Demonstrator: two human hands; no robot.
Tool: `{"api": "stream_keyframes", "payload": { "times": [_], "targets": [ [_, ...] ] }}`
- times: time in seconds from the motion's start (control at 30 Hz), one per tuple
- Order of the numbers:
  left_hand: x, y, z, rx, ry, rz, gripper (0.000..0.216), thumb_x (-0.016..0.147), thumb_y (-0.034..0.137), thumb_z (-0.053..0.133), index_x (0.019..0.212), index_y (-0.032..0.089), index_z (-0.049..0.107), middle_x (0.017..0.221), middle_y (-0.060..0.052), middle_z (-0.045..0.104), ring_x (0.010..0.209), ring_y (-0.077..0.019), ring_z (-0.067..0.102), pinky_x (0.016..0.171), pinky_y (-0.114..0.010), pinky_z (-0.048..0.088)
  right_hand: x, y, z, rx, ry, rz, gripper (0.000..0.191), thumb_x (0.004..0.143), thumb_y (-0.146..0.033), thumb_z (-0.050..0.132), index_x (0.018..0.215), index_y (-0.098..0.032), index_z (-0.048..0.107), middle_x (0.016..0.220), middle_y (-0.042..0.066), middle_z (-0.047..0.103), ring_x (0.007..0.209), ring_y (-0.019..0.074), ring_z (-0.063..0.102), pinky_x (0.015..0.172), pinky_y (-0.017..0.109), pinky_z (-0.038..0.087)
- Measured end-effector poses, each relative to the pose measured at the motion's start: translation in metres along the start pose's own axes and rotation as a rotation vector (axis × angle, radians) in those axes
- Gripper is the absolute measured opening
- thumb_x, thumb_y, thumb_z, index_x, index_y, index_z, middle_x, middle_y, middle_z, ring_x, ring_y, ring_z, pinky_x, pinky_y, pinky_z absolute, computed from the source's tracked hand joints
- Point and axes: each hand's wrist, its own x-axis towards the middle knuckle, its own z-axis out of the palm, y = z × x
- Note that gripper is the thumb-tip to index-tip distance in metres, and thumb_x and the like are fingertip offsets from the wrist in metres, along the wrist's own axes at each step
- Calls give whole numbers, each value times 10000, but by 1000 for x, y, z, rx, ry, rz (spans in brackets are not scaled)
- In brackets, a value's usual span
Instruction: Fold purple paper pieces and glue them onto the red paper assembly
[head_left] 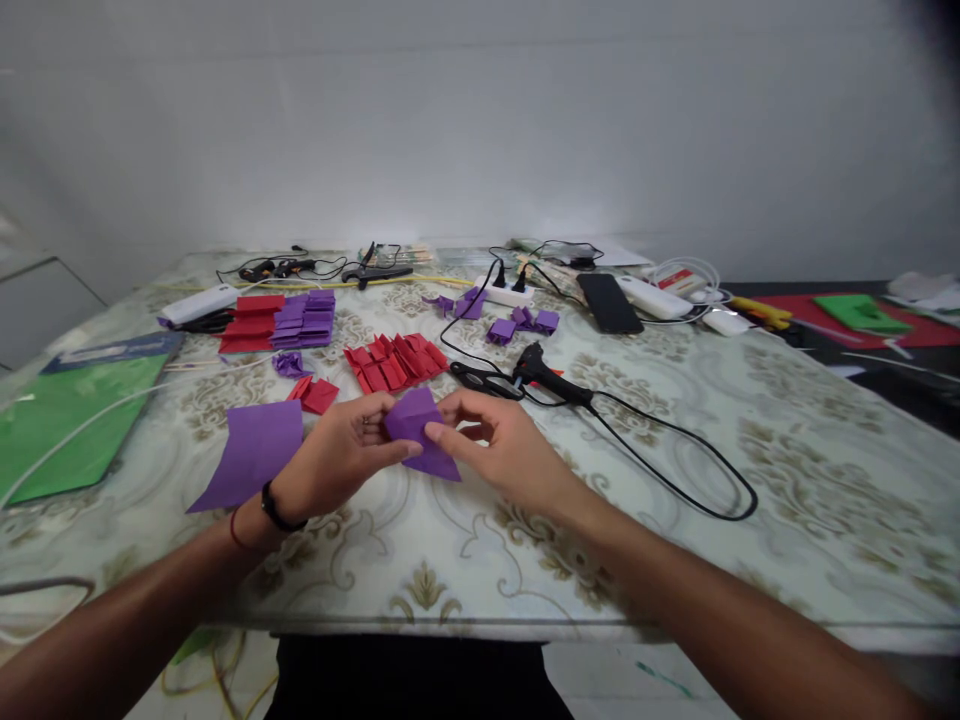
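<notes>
Both my hands meet over the middle of the table on a folded purple paper piece. My left hand pinches its left side with thumb and fingers closed. My right hand pinches its right edge the same way. A flat purple paper sheet lies just left of my left wrist. Behind my hands sits a row of folded red paper pieces.
A black glue gun with its looping cord and black scissors lie just beyond my right hand. Stacks of red and purple folded paper, green paper, a power strip and a phone stand farther back.
</notes>
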Motion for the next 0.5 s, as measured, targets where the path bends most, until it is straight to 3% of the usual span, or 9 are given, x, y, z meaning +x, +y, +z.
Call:
{"api": "stream_keyframes", "payload": {
  "times": [0.07,0.17,0.23,0.37,0.5],
  "targets": [
    [0,2,0,9,35,30,283,781,294,853,971,167,687,943,-58,809,893,-216,775,854,-354,635,0,-1,1,-11,-42,8,203,866,-353,754,977,-192,702,932,33,743,804,163,661,709,277,548],
    [-1,6,-2,90,103,100,232,784,268,844,905,172,671,829,-25,778,762,-179,742,709,-280,608,-1,-1,2,-96,-39,-23,144,871,-308,763,837,-188,690,791,0,709,705,142,620,654,259,510],
    [-3,9,-3,187,136,170,197,780,238,841,886,177,686,804,-12,773,718,-162,727,664,-251,587,-2,-1,2,-163,23,-131,165,897,-279,754,779,-188,684,744,-5,694,682,138,615,645,262,493],
    [-9,14,-7,419,115,326,45,848,207,798,887,185,799,879,-58,835,813,-204,788,757,-282,620,-5,0,-1,-262,123,-448,72,942,-210,718,876,-196,744,856,42,739,789,169,686,738,301,546],
    [-15,15,-8,460,117,431,88,877,218,787,942,227,845,955,-68,857,880,-243,818,824,-331,653,-9,-1,-3,-284,167,-563,121,956,-165,689,963,-228,791,955,69,793,851,194,734,771,335,595]
  ]
}}
